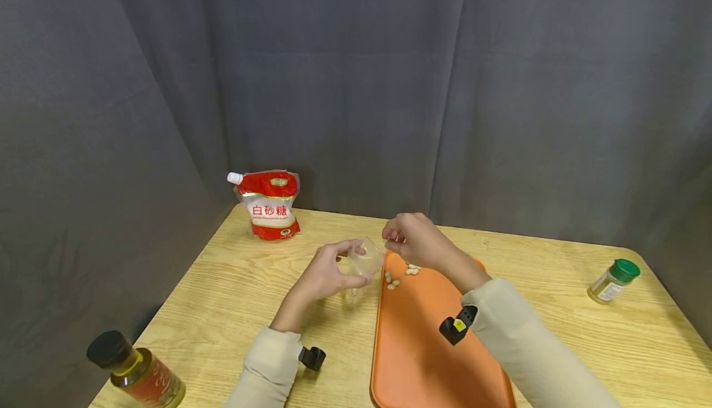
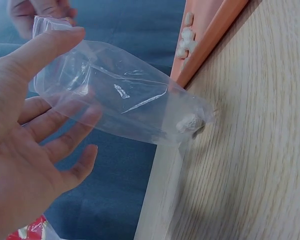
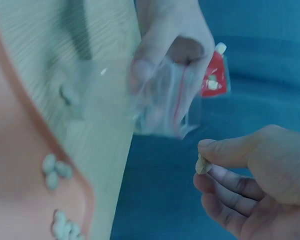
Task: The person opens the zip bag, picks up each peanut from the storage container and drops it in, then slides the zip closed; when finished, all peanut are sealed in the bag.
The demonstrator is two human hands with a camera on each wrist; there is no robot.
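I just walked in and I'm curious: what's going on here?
A person's left hand holds a clear plastic bag open, something small and pale at its bottom. The right hand pinches a peanut near the bag's mouth. Other peanuts lie in two clusters on the orange tray.

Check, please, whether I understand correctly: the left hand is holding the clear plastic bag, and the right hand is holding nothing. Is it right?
Not quite: the right hand is not empty. The right wrist view shows it pinching a peanut with thumb and finger. The left hand is indeed holding the clear plastic bag.
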